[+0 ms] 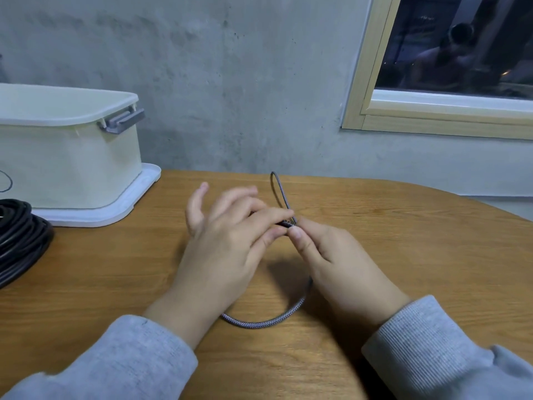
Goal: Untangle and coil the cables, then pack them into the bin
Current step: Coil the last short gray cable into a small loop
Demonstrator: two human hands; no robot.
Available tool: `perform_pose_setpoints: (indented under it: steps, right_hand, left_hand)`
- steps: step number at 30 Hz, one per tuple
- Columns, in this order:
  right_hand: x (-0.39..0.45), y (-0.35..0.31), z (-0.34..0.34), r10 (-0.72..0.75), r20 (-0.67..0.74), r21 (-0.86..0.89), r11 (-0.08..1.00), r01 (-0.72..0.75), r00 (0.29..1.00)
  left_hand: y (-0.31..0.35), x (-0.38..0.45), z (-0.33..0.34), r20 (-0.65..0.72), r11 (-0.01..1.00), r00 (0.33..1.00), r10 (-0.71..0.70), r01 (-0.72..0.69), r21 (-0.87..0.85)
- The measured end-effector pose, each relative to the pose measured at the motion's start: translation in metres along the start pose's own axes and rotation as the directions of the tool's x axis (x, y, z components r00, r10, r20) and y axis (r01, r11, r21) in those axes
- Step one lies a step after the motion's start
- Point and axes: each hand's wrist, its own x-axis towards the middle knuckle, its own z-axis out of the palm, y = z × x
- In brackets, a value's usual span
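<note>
We pinched braided cable (261,321) with left hand (227,243) and right hand (334,255); black coil (20,238) waited beside bin (72,168), packing still ahead

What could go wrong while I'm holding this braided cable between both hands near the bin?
1. Both hands, left hand and right hand, pinch the braided cable at one small spot; the free loop above could spring loose and undo the coil.
2. The slack section lying on the wooden table under the wrists may snag on a sleeve.
3. The black cable coil sits at the table's left edge and could get re-tangled or nudged off.
</note>
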Motion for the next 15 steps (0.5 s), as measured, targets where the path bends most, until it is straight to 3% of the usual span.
perform_pose_setpoints:
  steps: [4,8,12,15]
  right_hand:
    - [-0.003,0.002,0.006,-0.002,-0.041,-0.069,0.998,-0.001,0.999]
    - [-0.004,0.003,0.005,0.051,-0.085,0.063,0.997,-0.046,0.995]
    - [-0.006,0.002,0.006,0.086,-0.059,0.139,0.987,-0.077,0.995]
    - [-0.008,0.004,0.008,0.085,-0.012,0.112,0.99,-0.083,0.996]
  left_hand:
    - [-0.002,-0.003,0.0,0.109,0.966,0.984,-0.141,0.161,-0.202]
    - [0.003,-0.003,0.003,0.016,0.868,0.933,-0.358,0.339,-0.363]
    - [0.002,-0.002,0.007,0.059,0.59,0.734,-0.677,0.589,-0.553]
    - [0.0,-0.003,0.01,0.08,0.372,0.579,-0.812,0.617,-0.693]
